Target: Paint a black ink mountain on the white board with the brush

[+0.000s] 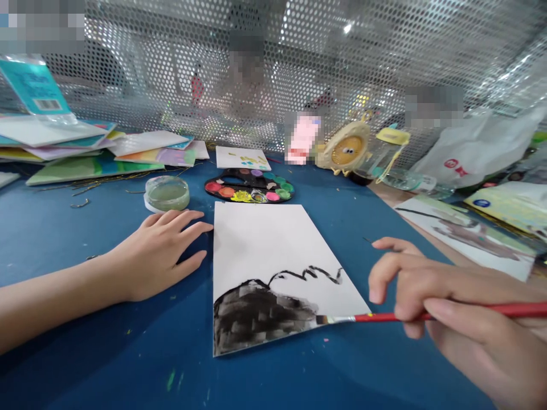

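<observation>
A red-handled paintbrush (384,317) is held in my right hand (453,307), between thumb and fingers. Its bristles touch the lower right edge of a black painted area on a white painting board (273,239). A wavy black line runs from that area toward the board's right edge. My left hand (166,250) lies on the table with fingers spread, their tips at the board's left edge. Just beyond those fingers stands a round tub of cloudy greenish water (167,193). Behind the board sits a black paint palette (222,177) with several colours in its wells.
Stacked painted boards and a blue-labelled bottle (36,88) stand at the left back. A small white board (243,158), a yellow round clock-like object (345,149) and a yellow-lidded cup (391,151) line the back. At right are a plastic bag (478,145) and another painting (465,230).
</observation>
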`<state>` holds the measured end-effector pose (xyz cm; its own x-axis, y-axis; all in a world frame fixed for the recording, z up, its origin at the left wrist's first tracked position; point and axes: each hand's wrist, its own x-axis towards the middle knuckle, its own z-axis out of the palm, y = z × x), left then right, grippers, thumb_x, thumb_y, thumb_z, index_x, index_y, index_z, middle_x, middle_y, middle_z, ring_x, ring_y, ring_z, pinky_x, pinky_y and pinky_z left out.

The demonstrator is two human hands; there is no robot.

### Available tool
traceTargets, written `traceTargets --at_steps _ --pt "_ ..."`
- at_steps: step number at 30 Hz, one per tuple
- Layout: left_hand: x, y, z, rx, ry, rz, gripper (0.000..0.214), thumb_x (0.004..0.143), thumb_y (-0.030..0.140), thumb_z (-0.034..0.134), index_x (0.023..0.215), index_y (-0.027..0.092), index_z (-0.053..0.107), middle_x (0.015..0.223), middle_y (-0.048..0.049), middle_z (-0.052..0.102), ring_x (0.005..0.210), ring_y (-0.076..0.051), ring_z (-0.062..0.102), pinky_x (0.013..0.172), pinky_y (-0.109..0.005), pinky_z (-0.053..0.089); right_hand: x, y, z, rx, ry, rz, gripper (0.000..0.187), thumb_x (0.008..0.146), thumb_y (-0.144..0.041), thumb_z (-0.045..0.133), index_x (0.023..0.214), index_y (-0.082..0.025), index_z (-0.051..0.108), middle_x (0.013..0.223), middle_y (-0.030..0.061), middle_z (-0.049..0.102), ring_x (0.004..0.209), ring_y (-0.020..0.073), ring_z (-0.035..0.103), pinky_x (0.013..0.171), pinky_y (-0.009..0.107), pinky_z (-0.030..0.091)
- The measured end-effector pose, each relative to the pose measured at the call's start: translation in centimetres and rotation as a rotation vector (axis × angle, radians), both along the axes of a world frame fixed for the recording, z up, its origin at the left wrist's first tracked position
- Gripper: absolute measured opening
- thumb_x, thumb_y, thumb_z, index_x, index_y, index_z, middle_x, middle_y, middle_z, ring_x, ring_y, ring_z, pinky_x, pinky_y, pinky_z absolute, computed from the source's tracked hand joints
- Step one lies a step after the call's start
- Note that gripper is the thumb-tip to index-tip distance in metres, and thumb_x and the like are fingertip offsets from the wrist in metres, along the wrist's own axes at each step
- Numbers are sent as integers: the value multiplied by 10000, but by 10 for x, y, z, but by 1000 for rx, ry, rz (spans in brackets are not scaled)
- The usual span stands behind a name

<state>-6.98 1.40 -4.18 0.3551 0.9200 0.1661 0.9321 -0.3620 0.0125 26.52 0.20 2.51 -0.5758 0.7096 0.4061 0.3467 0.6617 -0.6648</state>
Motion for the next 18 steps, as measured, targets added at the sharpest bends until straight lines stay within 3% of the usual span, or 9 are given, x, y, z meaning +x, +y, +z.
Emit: traceTargets --at_steps 5,11,15,18 --pt "0 1 -1 12 9 -4 432 900 445 285 1246 250 455 1354 -101 432 1244 -298 383 1014 -524 330 -9 -5 -1 -10 -80 56 145 846 -216 497 795 -267 623 715 -47 660 814 149 606 979 281 305" --pt "0 1 0 -2 -2 3 425 900 453 296 1245 262 455 1360 -92 427 1241 -293 388 1015 -518 332 -7 -3 -2 -61 12 -14 228 861 -243 481 663 -249 594 585 -42 591 712 149 590 1033 313 256" --pt "-1 2 -2 7 2 3 439 894 467 275 1242 271 457 1357 -81 436 1242 -287 393 1013 -516 336 -12 -5 -3 -38 -20 48 219 888 -235 449 776 -242 637 779 -5 666 842 157 599 858 275 399" --pt "-3 3 -6 48 9 8 456 882 491 243 1233 296 460 1353 -61 443 1238 -281 400 1004 -519 346 -15 -4 -4 -53 -58 76 215 886 -210 457 806 -236 655 763 -2 680 843 154 605 779 262 425"
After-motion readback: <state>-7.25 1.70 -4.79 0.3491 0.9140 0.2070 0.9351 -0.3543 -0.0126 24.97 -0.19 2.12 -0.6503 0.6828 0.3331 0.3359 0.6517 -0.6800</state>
